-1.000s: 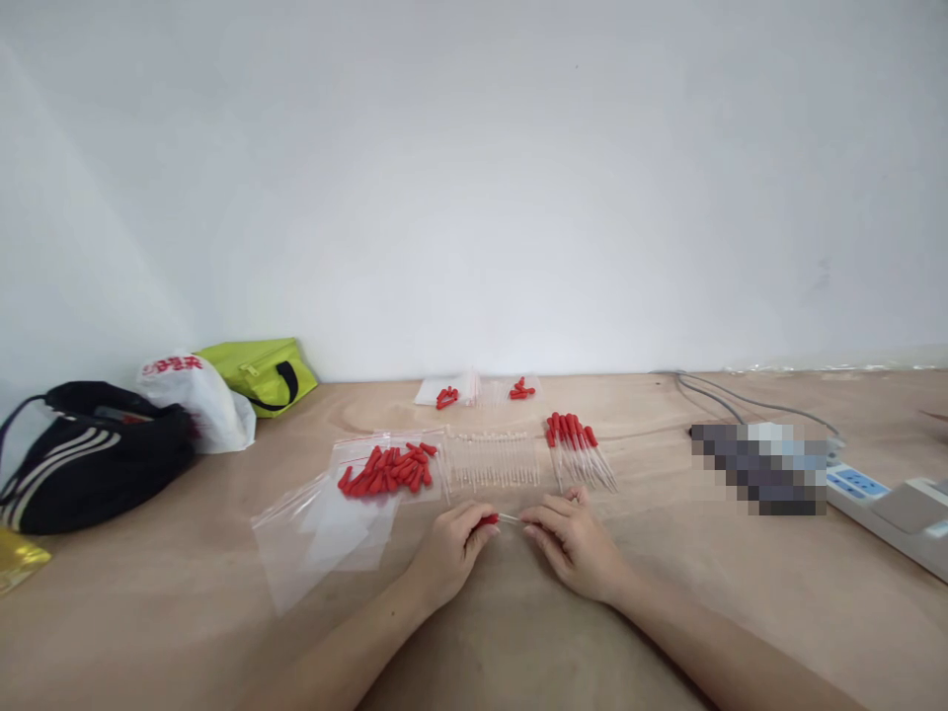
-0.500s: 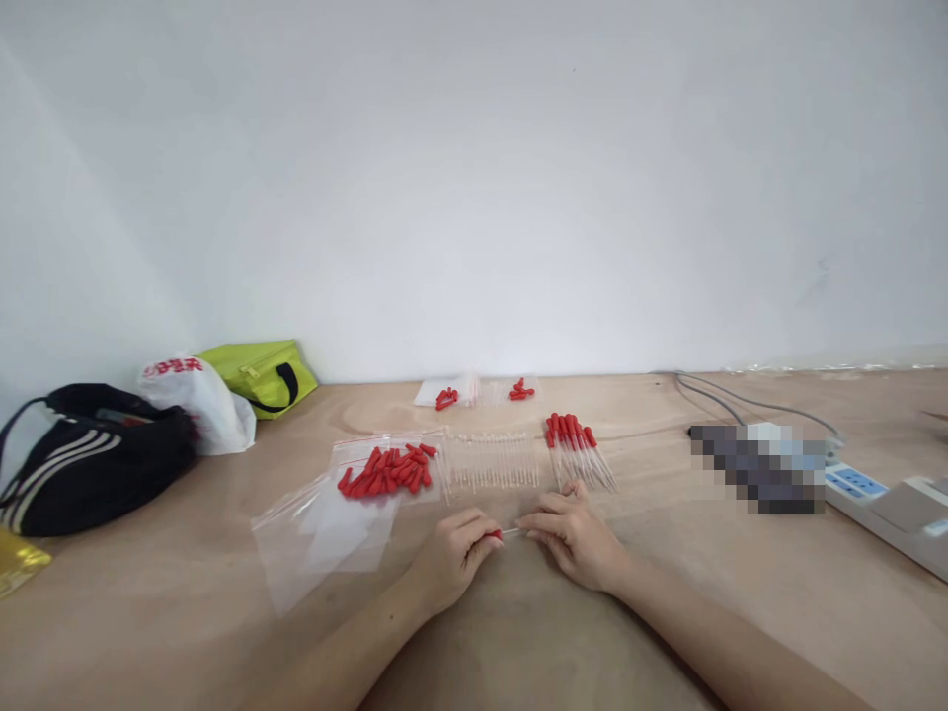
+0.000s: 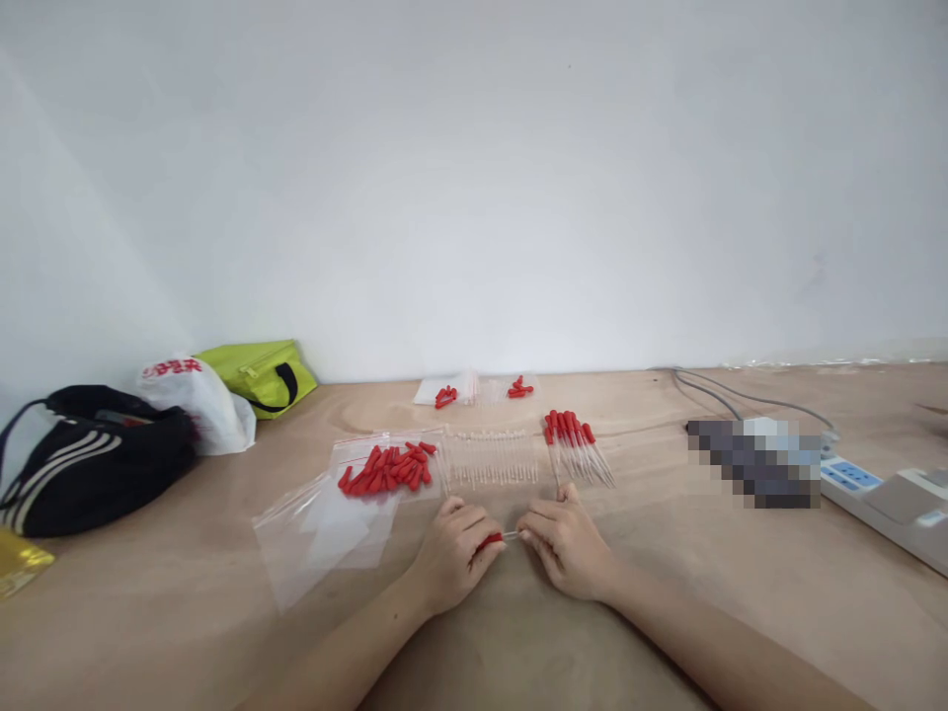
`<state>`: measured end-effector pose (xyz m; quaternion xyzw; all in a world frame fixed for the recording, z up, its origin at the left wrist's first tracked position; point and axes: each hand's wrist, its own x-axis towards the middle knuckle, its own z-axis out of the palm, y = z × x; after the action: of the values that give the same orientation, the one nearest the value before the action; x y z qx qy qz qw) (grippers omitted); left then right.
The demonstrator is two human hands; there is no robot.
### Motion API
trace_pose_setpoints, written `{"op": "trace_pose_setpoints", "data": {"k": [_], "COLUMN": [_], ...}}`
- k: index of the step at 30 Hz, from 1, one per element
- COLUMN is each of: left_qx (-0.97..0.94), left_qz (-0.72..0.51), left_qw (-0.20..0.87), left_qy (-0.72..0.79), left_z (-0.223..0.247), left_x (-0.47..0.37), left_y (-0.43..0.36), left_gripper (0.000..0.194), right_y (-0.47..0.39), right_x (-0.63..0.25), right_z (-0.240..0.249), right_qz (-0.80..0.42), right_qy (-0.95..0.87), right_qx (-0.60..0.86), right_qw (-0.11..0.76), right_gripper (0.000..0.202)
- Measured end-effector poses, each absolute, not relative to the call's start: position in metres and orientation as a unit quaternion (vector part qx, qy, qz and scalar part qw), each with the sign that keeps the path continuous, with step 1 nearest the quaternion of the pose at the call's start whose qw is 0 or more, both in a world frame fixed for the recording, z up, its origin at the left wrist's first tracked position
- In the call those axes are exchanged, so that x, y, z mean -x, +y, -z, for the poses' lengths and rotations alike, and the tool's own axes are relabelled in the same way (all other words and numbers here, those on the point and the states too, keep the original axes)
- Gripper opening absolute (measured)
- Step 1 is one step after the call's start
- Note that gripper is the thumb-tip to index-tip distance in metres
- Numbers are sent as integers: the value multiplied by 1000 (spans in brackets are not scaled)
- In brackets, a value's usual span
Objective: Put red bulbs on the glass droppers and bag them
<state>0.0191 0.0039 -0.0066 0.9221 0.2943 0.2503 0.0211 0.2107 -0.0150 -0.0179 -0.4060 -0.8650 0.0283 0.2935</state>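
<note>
My left hand (image 3: pixel 457 555) pinches a red rubber dropper bulb (image 3: pixel 490 541), its open end toward the right. From the other side, my right hand (image 3: pixel 567 548) grips a thin clear dropper tube (image 3: pixel 511 535); its end meets the bulb between my hands, and the rest is hidden by my fingers. Beyond my left hand, a heap of loose red bulbs (image 3: pixel 389 470) lies on a clear plastic bag. A row of bare clear tubes (image 3: pixel 493 458) is laid out in the middle. Past my right hand rest several droppers with red bulbs fitted (image 3: pixel 569 431), side by side.
Flat clear bags (image 3: pixel 326 538) lie at left. Small bags with red bulbs (image 3: pixel 445 397) lie near the wall. A black bag (image 3: pixel 104 459), a white plastic bag (image 3: pixel 197 410) and a green bag (image 3: pixel 256 375) stand far left. A power strip (image 3: pixel 889 504) and cables are at right.
My hands have come slightly closer together. More of the red bulb shows beyond my left fingers, and less of the tube shows between my hands.
</note>
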Motion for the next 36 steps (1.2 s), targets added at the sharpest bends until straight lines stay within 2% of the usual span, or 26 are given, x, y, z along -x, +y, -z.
{"op": "trace_pose_setpoints", "data": {"k": [8, 15, 18, 20, 22, 25, 30, 36], "left_qx": [-925, -897, -866, -861, -872, -883, -881, -882], "left_qz": [-245, -269, -297, -290, -268, -253, -247, -247], "left_qw": [20, 60, 74, 94, 116, 129, 134, 129], "left_qy": [289, 344, 396, 406, 393, 373, 382, 380], "left_z": [7, 3, 0, -2, -2, -1, -1, -1], "left_x": [-21, -16, -13, -12, -13, -16, -17, -16], "left_y": [4, 7, 6, 5, 5, 5, 6, 6], "left_gripper": [22, 14, 35, 33, 21, 12, 10, 11], "right_y": [-17, -12, -2, 9, 21, 35, 45, 46], "right_x": [-206, -216, -232, -248, -265, -287, -296, -295], "right_z": [16, 4, 1, 1, 2, 7, 17, 20], "right_qz": [-34, 38, 40, 35, 38, 11, -35, -51], "right_qy": [-861, -877, -825, -738, -629, -551, -538, -534], "right_qx": [425, 414, 483, 579, 687, 768, 795, 796], "right_qw": [278, 243, 291, 343, 360, 327, 279, 280], "right_gripper": [26, 17, 20, 21, 23, 28, 29, 30]}}
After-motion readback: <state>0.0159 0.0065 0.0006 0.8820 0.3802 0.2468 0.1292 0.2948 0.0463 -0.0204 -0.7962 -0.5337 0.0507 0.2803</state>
